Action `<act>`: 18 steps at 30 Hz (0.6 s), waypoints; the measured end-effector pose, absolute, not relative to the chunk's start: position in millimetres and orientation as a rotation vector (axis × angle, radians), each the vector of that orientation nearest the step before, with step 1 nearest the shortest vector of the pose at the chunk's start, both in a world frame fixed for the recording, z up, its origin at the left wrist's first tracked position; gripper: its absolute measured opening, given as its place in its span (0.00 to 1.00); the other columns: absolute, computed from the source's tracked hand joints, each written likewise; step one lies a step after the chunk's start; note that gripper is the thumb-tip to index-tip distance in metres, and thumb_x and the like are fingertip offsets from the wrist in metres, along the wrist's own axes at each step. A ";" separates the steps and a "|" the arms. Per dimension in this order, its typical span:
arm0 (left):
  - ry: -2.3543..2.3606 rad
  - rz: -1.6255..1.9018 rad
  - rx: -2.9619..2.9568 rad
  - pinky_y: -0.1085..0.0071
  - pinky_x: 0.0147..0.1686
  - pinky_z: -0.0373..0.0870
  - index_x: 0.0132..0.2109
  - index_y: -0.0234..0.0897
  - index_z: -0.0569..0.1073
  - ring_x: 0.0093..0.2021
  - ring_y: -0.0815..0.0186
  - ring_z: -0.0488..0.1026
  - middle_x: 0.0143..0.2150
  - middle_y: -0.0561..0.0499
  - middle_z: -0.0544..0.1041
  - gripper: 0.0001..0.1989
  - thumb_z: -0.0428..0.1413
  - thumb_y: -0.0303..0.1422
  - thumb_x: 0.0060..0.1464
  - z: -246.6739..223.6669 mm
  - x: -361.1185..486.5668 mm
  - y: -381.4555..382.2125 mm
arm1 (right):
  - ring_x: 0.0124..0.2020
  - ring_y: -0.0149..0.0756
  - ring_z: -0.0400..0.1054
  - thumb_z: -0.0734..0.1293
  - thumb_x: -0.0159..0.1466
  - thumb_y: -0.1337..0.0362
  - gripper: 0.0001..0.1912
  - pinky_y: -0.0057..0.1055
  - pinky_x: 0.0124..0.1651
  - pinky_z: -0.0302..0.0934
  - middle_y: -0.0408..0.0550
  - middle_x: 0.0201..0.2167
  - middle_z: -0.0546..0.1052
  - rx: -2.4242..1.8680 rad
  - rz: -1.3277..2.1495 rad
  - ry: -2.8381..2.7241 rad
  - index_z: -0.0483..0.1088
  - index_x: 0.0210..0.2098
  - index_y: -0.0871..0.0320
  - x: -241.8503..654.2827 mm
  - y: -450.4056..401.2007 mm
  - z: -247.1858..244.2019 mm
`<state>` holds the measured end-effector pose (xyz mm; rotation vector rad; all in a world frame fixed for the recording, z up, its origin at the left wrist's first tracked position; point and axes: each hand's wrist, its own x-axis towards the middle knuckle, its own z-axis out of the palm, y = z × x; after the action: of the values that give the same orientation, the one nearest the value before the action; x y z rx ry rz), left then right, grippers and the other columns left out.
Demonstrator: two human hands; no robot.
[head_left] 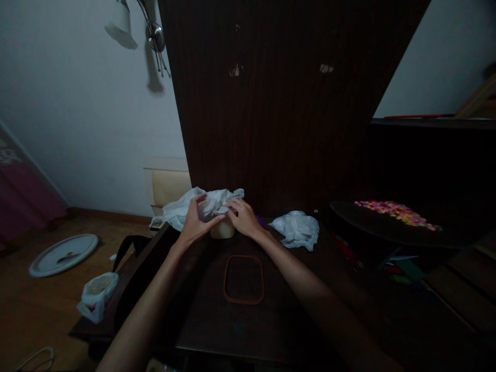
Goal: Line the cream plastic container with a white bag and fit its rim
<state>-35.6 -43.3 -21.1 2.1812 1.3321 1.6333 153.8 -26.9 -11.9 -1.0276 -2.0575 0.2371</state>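
I see a crumpled, thin, whitish plastic bag [176,211] at the far end of the table [240,328], bunched behind my left hand [194,223], whose grip stands wide. My right hand [244,217] has its fingertips at the bag's folds; whether they pinch it, I cannot tell.

At your fingers [240,206], the bag [217,199] is thin, crinkled plastic with a faint sheen, as is the second bag [297,229] to their right. Nearer you than your fingertips, the frame [243,301] looks smooth and matt, the desk [244,330] dark wood; beyond them, the wood-grained panel [282,119] shows rough, chipped patches [235,71].
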 end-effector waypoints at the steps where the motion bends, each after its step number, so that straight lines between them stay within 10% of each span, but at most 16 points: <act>1: 1.273 1.612 2.230 0.52 0.61 0.66 0.63 0.37 0.61 0.59 0.52 0.70 0.59 0.39 0.69 0.40 0.67 0.44 0.48 -19.7 -33.9 -42.0 | 0.54 0.36 0.69 0.62 0.64 0.75 0.16 0.34 0.59 0.60 0.48 0.49 0.79 -0.958 0.282 -2.086 0.77 0.43 0.56 150.8 -28.6 -8.2; 6: 1.253 1.514 2.366 0.58 0.54 0.70 0.58 0.39 0.73 0.50 0.58 0.74 0.47 0.46 0.75 0.23 0.57 0.31 0.54 -3.4 -43.2 -44.8 | 0.52 0.36 0.72 0.61 0.62 0.75 0.17 0.36 0.58 0.62 0.46 0.48 0.79 -0.658 0.616 -2.013 0.75 0.46 0.56 150.3 -29.9 2.9; 11: 1.567 2.195 1.523 0.68 0.50 0.70 0.34 0.38 0.78 0.45 0.62 0.73 0.38 0.51 0.73 0.10 0.52 0.28 0.49 -1.4 -69.1 -42.6 | 0.57 0.45 0.65 0.73 0.56 0.67 0.24 0.44 0.62 0.58 0.52 0.54 0.75 -0.909 0.350 -1.941 0.73 0.53 0.57 164.2 -18.6 -11.9; 14: 1.647 2.263 1.240 0.71 0.41 0.72 0.36 0.36 0.75 0.36 0.66 0.73 0.32 0.53 0.72 0.12 0.47 0.28 0.49 -14.4 -83.1 -34.7 | 0.65 0.52 0.57 0.77 0.54 0.59 0.31 0.49 0.66 0.54 0.59 0.64 0.65 -1.086 0.315 -2.040 0.73 0.56 0.58 167.2 -12.1 -28.5; 18: 1.792 2.061 1.200 0.72 0.33 0.72 0.42 0.34 0.75 0.30 0.66 0.73 0.32 0.52 0.75 0.17 0.48 0.29 0.46 -46.0 -87.0 -37.5 | 0.65 0.50 0.60 0.75 0.58 0.62 0.16 0.45 0.65 0.56 0.60 0.67 0.62 -1.169 0.346 -2.071 0.77 0.44 0.60 165.9 -7.4 -42.2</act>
<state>-87.0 -37.5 -46.0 1.2004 1.7924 2.0613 165.9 -7.4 -42.2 -1.1692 -2.0712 0.3464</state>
